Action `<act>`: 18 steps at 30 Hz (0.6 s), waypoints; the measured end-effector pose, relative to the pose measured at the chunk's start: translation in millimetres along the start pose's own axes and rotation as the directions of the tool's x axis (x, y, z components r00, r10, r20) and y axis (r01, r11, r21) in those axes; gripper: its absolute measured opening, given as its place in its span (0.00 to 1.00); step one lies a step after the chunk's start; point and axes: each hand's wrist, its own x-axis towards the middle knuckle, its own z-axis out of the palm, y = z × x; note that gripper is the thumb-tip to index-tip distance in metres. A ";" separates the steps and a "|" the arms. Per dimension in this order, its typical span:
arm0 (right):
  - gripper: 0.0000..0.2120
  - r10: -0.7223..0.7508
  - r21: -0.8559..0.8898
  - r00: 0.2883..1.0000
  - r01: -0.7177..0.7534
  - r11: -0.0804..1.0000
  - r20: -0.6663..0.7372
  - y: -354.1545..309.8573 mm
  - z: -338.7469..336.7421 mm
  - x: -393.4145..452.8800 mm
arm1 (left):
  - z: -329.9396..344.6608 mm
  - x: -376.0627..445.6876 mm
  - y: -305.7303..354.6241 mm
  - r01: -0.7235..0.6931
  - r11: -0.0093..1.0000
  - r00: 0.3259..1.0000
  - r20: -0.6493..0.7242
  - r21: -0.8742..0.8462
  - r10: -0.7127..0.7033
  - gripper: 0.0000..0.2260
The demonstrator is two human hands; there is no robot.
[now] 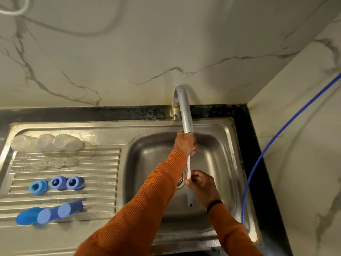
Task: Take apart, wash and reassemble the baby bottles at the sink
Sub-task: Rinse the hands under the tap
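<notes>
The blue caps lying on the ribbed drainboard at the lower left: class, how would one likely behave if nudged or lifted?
The blue caps lie on their sides, so one might roll, though the drainboard ribs could check it. They look like hollow plastic, probably light. If wet, perhaps slippery.

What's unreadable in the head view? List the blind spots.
- Head of the long white tool: hidden inside the left hand under the faucet.
- Water flow: not discernible at the spout.
- Drain: partly hidden by the left sleeve and the right hand.
- Clear nipples on the drainboard: too faint to count surely.
</notes>
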 end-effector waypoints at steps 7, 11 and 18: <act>0.03 -0.202 -0.244 0.976 0.177 0.954 -0.081 -59.5 15.1 41.6 | -22.7 -41.7 15.2 -0.303 0.952 0.947 -0.125 -0.052 0.294 0.19; 0.10 -0.381 -0.146 0.923 0.385 0.911 0.054 -99.4 18.7 53.7 | -46.3 -66.9 33.0 -0.439 0.897 0.881 -0.169 0.059 0.442 0.22; 0.07 -0.296 -0.443 0.920 0.384 0.810 0.255 -72.7 6.8 87.5 | -73.1 -104.1 31.7 -0.554 0.831 0.796 -0.322 -0.046 0.512 0.27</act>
